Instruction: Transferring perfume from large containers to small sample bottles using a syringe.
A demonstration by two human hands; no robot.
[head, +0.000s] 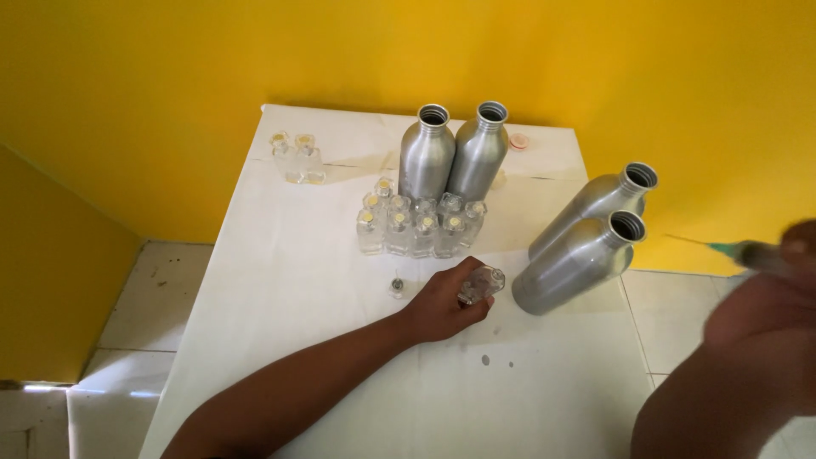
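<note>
My left hand (446, 302) rests on the white table (297, 255) and grips a small clear glass bottle (483, 285), tilted toward the right. My right hand (786, 255) is raised at the right edge of view, blurred, and holds a syringe (722, 250) with a thin needle pointing left. A tiny loose cap (397, 286) lies on the table just left of my left hand. A cluster of several small clear bottles (421, 225) with yellowish caps stands behind my left hand.
Two upright aluminium bottles (453, 153) stand open at the back. Two more aluminium bottles (586, 242) stand at the table's right edge. Two small glass bottles (299, 157) sit at the back left. A round lid (519, 141) lies near the yellow wall. Tiled floor surrounds the table.
</note>
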